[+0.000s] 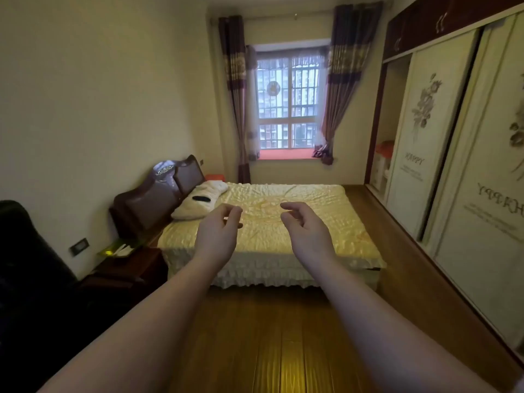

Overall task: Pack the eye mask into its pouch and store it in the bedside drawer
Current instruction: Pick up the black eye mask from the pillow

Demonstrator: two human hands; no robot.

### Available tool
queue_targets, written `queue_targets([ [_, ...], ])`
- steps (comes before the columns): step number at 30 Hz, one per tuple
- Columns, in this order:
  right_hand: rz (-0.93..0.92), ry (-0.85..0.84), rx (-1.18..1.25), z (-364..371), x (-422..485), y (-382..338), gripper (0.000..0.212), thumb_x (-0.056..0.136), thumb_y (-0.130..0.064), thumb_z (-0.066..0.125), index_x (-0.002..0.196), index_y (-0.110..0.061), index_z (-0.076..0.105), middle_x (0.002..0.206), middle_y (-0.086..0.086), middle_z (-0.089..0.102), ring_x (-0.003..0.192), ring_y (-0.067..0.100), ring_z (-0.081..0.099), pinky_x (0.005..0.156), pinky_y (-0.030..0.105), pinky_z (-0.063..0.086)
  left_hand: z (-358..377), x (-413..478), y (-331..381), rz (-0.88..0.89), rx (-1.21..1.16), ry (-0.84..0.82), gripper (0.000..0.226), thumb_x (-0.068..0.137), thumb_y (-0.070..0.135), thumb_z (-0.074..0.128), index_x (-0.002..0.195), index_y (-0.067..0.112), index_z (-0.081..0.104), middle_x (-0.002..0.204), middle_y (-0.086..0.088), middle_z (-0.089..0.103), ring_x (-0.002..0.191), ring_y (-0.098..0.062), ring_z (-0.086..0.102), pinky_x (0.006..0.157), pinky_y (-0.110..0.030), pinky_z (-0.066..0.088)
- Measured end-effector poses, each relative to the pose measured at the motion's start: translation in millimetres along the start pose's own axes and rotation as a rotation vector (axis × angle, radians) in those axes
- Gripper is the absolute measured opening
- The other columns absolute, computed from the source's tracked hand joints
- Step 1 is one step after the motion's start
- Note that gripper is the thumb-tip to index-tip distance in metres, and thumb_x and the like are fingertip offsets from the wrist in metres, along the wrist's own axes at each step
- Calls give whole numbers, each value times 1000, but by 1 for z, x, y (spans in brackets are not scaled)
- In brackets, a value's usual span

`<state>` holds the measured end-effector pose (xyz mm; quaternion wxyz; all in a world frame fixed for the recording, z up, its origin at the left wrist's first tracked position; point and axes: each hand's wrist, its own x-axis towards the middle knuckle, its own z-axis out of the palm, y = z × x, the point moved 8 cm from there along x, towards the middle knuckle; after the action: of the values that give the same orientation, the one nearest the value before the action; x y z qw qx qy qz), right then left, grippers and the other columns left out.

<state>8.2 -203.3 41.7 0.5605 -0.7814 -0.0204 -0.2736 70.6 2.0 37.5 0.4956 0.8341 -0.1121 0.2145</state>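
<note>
A small black eye mask (201,198) lies on the white pillow (198,204) at the head of the bed (269,236). The dark wooden bedside table (127,268) stands left of the bed, below the headboard, its drawer front in shadow. On its top lie a green and white item (117,249); whether that is the pouch I cannot tell. My left hand (218,234) and my right hand (307,232) are stretched out in front of me over the floor, well short of the pillow. Both hold nothing, fingers loosely curled and apart.
A black armchair (25,279) fills the left foreground beside the bedside table. A wardrobe with sliding printed doors (442,143) runs along the right wall. Wooden floor (269,336) lies between me and the bed. A curtained window (286,100) is at the far end.
</note>
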Motion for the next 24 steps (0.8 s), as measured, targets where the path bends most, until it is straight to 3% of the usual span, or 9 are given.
queue_targets([
  [3, 48, -21, 2, 18, 17, 12, 22, 99, -32, 54, 119, -33, 65, 102, -21, 59, 89, -7, 54, 63, 16, 38, 3, 16, -17, -12, 34, 18, 21, 92, 60, 43, 84, 47, 57, 89, 19, 67, 89, -7, 68, 76, -50, 60],
  [7, 62, -50, -6, 48, 46, 27, 21, 100, -31, 52, 118, -35, 63, 103, -18, 59, 88, -6, 54, 62, 15, 37, 5, 49, -46, -18, 61, 36, 22, 91, 65, 38, 86, 53, 56, 90, 20, 66, 90, -5, 68, 75, -49, 60],
  [17, 63, -1, 0, 97, 159, 43, 21, 99, -28, 52, 116, -32, 64, 95, -13, 59, 78, 2, 57, 56, 20, 38, 17, 172, -87, -14, 10, 7, 34, 91, 60, 38, 94, 36, 62, 92, 14, 69, 91, -12, 68, 78, -51, 59],
  [24, 85, 28, 18, 112, 227, 74, 22, 98, -28, 53, 116, -31, 65, 95, -9, 63, 82, 8, 63, 62, 30, 48, 55, 238, -96, 14, -12, 2, 24, 89, 57, 40, 85, 42, 58, 90, 16, 67, 89, -10, 70, 75, -53, 59],
])
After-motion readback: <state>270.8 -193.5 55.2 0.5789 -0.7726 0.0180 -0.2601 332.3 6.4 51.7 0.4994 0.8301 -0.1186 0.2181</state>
